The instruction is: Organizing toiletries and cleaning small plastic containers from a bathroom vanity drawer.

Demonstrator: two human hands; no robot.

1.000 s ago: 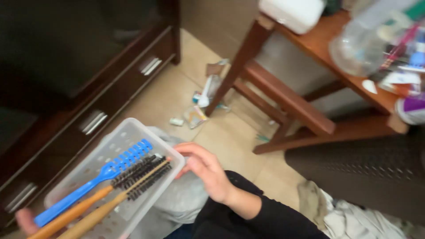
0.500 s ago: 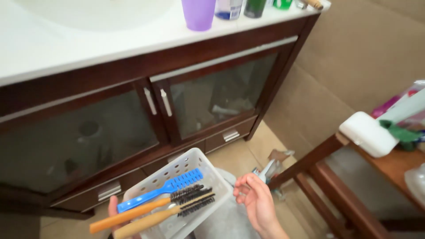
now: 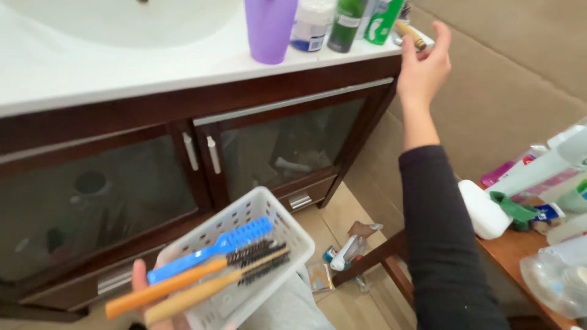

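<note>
My left hand (image 3: 142, 287) grips a white perforated plastic basket (image 3: 269, 211) at the bottom of the head view. A blue comb (image 3: 211, 249) and two wooden-handled round brushes (image 3: 202, 284) lie across it. Raised at the top right, my right hand (image 3: 423, 68) is open with fingers spread, holding nothing. It is right beside a wooden-handled item (image 3: 409, 33) on the corner of the white vanity counter (image 3: 122, 67). A purple cup (image 3: 269, 29) and several bottles (image 3: 345, 21) stand on the counter near that hand.
A dark wood cabinet with glass doors (image 3: 287, 153) stands below the counter. A wooden table (image 3: 520, 256) at the right carries tubes, a white soap bar and containers. Litter (image 3: 345, 250) lies on the tiled floor under it.
The view tilted up toward the sink counter. My right hand rose from beside the basket up to the counter's right corner. My left hand kept hold of the basket.
</note>
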